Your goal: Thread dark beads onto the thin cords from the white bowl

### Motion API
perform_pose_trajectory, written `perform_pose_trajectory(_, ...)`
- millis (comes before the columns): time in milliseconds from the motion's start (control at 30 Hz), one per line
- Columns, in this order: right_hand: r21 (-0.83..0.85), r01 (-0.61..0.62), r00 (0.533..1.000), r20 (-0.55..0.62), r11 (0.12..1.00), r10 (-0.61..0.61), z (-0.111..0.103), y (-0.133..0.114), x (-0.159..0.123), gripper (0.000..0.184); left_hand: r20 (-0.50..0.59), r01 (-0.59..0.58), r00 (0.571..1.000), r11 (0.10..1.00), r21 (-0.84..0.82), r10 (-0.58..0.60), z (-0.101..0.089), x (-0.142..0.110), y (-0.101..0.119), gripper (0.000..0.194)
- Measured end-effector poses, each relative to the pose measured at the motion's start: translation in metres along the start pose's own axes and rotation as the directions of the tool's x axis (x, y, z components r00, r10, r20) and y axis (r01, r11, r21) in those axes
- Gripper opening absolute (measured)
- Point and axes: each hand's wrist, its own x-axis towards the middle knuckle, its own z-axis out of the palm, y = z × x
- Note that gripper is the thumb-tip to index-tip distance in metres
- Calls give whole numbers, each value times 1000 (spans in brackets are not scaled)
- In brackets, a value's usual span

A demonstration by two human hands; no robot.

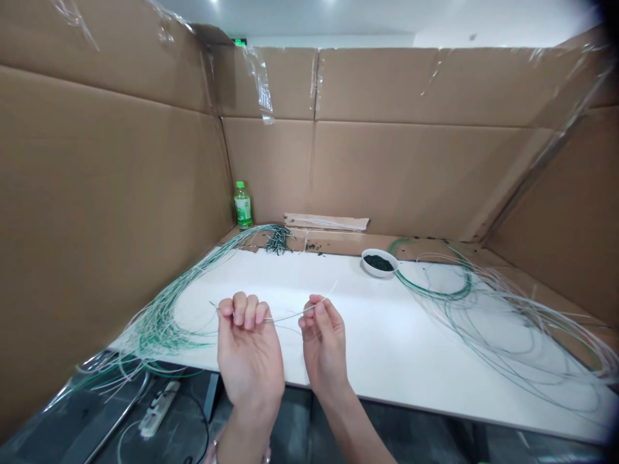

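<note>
A thin pale wire (289, 316) runs between my two hands above the front half of the white table (367, 348). My left hand (250, 351) has its palm turned up, with the fingers curled over the wire; a short green end pokes out on its left side. In a pinch of thumb and fingers, my right hand (324, 338) grips the wire, and a pale tip sticks out up and to the right. Behind my right hand sits a white bowl (380, 272) filled with small dark pieces (378, 262).
Green and white wires (164, 316) lie bundled at left, some hanging over the edge. More loose coils (493, 322) spread on the right. A green bottle (243, 206) stands at the back left. Cardboard walls (411, 174) enclose the table. Below is a power strip (159, 409).
</note>
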Motion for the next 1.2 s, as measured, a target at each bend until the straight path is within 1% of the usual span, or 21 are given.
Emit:
perform_pose_trajectory(167, -21, -112, 994, -3, 993, 112, 5, -3, -11, 29, 12, 6, 1000, 1000, -4, -6, -3, -1, -1, 35)
perform_pose_trajectory(300, -63, -130, 991, 16, 989, 131, 5, -1, -15, 27, 7, -4, 1000, 1000, -2, 4, 0, -3, -2, 36)
perform_pose_trajectory(467, -165, -68, 996, 54, 984, 77, 0, 0, -13, 29, 10, -40, 999, 999, 22, 40, 2, -3, -1, 35)
perform_pose_trajectory(567, -218, -7, 998, 55, 976, 20, -3, -2, -10, 27, 31, -55, 998, 998, 25, 54, 0, -1, 1, 33)
perform_pose_trajectory(667, -233, 31, 999, 49, 972, -21, -4, -7, -8, 26, 42, -50, 998, 998, 26, 49, -1, -1, 3, 33)
perform_pose_trajectory(733, -222, 37, 998, 51, 974, -26, -3, -11, -6, 25, 38, -49, 998, 998, 29, 48, -1, -1, 4, 33)
perform_pose_trajectory(833, -190, 15, 997, 74, 982, -1, 0, -19, -2, 26, 19, -49, 999, 998, 34, 49, 0, 0, 5, 33)
perform_pose_trajectory(933, -146, -6, 994, 104, 989, 21, 5, -27, 1, 25, -3, -48, 999, 998, 35, 48, 0, 0, 2, 33)
perform_pose_trajectory(1000, -103, -2, 993, 121, 995, 15, 9, -31, 2, 25, -15, -36, 999, 999, 36, 37, 0, -1, -1, 33)
perform_pose_trajectory(1100, -35, 42, 990, 140, 999, -37, 14, -41, 1, 32, -29, -6, 1000, 999, 42, 7, -3, -1, -1, 32)
perform_pose_trajectory(1167, 0, 90, 986, 143, 996, -89, 14, -53, 1, 35, -32, 18, 999, 998, 62, -16, -3, 6, 5, 32)
perform_pose_trajectory(1200, 14, 123, 982, 141, 992, -123, 13, -62, 3, 36, -27, 40, 999, 996, 82, -38, -3, 14, 11, 32)
